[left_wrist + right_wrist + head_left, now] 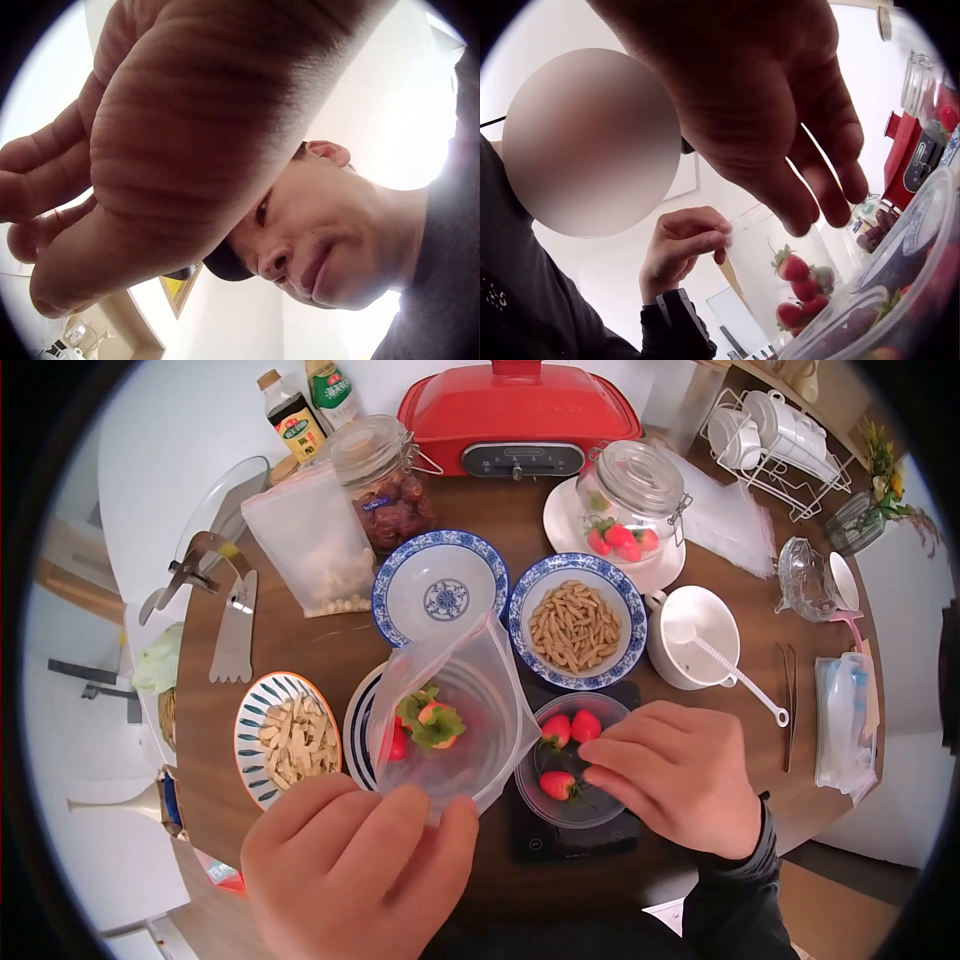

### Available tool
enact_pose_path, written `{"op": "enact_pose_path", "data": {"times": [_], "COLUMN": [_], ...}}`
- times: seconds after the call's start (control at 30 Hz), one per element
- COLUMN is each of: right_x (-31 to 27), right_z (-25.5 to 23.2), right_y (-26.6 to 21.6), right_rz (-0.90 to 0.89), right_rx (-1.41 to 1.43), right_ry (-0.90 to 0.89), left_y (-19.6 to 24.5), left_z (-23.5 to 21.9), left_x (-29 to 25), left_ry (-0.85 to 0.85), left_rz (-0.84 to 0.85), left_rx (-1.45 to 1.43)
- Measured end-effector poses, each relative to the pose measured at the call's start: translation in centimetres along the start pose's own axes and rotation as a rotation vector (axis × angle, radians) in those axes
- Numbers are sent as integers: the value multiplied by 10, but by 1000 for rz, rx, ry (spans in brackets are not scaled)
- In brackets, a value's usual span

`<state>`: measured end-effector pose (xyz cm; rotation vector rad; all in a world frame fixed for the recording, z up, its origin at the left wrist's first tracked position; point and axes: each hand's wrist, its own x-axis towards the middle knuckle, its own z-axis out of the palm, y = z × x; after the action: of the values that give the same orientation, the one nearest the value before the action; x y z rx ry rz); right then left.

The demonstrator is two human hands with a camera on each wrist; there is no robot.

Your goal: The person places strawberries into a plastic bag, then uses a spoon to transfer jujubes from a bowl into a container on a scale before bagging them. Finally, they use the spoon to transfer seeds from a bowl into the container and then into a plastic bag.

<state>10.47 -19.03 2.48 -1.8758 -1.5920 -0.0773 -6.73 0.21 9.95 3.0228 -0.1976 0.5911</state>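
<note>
The left hand (pixel 360 865) has its fingers curled at the near edge of a clear bag (pixel 485 680) with strawberries (pixel 435 726) inside, while the right hand (pixel 685 775) hovers at the right side of a clear tub (pixel 590 812) that holds three red berries (pixel 556 786) and sits on a black scale (pixel 560 847). Beyond them on the brown surface (pixel 480 525) are two blue-patterned bowls (pixel 440 547), one filled with tan pieces (pixel 575 626), and beside the right one stands a white cup (pixel 680 668) with a slotted spoon (pixel 740 678) in it.
</note>
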Motion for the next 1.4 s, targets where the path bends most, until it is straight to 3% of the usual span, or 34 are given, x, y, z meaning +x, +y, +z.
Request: {"op": "enact_pose_path", "data": {"times": [0.1, 0.17, 0.37, 1.1, 1.17, 1.4], "right_x": [-3, -5, -6, -8, -9, -4], "right_z": [12, 19, 34, 37, 37, 31], "right_y": [-1, 0, 0, 1, 2, 4], "right_rz": [-3, -33, -60, -10, -21, -38], "right_rx": [-60, -108, -188, -151, -164, -139], "right_ry": [-156, -381, -506, -520, -544, -539], "left_y": [0, -1, 1, -1, -3, 7], "left_z": [3, 9, 11, 18, 27, 8], "left_x": [2, 2, 4, 0, -2, 6], "left_ry": [-30, -1, -46, -42, 86, -106], "left_rz": [-31, 26, 23, 28, 56, 10], "left_rx": [-67, -51, -81, -91, -66, 10]}}
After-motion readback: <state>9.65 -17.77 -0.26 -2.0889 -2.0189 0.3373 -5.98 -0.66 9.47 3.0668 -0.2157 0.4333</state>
